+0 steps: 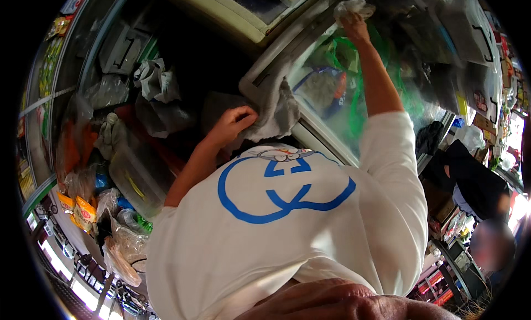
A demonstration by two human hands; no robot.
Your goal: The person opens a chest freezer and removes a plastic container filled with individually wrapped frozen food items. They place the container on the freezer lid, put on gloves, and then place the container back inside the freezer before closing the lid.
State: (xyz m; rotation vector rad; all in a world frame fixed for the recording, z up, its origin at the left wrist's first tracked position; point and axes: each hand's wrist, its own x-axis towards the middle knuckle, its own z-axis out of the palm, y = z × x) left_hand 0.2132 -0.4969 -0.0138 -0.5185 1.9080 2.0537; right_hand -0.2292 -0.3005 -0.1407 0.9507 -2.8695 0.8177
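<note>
My right hand [356, 27] is stretched out to the far upper right, its fingers closed on a crumpled whitish cloth [352, 9]. It rests at the far part of the frame of a chest freezer [265, 67] with a glass top. Through the glass [323, 92] show green plastic bags and a blue and orange package. Nearer my body, my left hand [234, 121] is curled beside the freezer's rounded corner. Its fingertips meet the edge of a grey towel [278, 112] draped there; whether they grip it is hidden.
Plastic bags [157, 81] and a clear plastic bin [139, 175] crowd the left side. Yellow packets [83, 214] lie lower left. Lidded storage boxes [468, 29] stack at the right. A person in dark clothing [473, 183] is at the right. A pale cabinet edge [232, 17] stands ahead.
</note>
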